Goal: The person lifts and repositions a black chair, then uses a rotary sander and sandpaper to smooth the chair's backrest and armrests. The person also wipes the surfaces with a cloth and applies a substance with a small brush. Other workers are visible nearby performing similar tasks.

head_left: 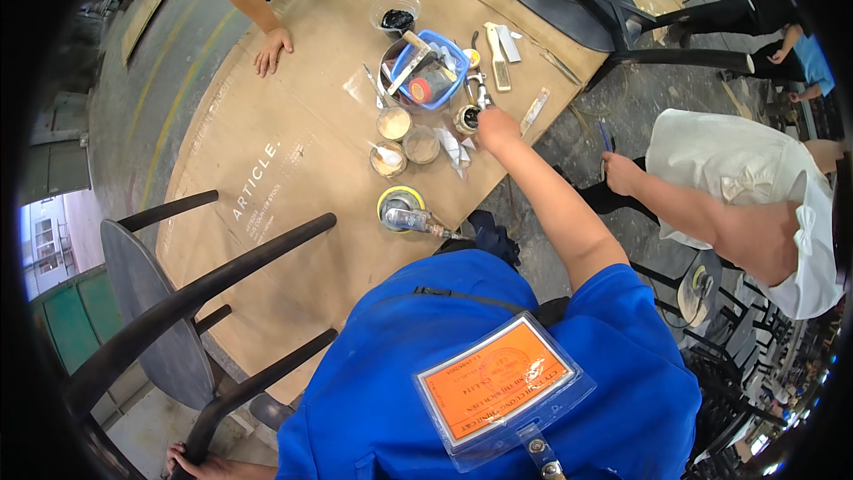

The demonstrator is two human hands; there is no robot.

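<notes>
At the lower left, my left hand point(191, 462) is wrapped round a black leg of an overturned stool point(151, 311). The stool's dark round seat stands on edge, and its legs reach over the cardboard-covered table. My right hand point(498, 129) is stretched to the table's right edge, closed beside a small jar point(466, 119) with dark contents. What its fingers hold is hidden from this view. Just beyond it lies a metal tool point(481, 87), its kind unclear. Near the jar are crumpled white pieces point(453, 151) and cups of pale powder or paste point(394, 123).
A blue basket point(462, 62) holds tools and a red-lidded jar. Behind it stands a plastic cup of black stuff point(397, 20). A round sander point(404, 212) lies near my body. A brush point(498, 58) lies farther right. Another person's hand point(273, 51) rests on the table; another overturned chair point(569, 0) stands beyond.
</notes>
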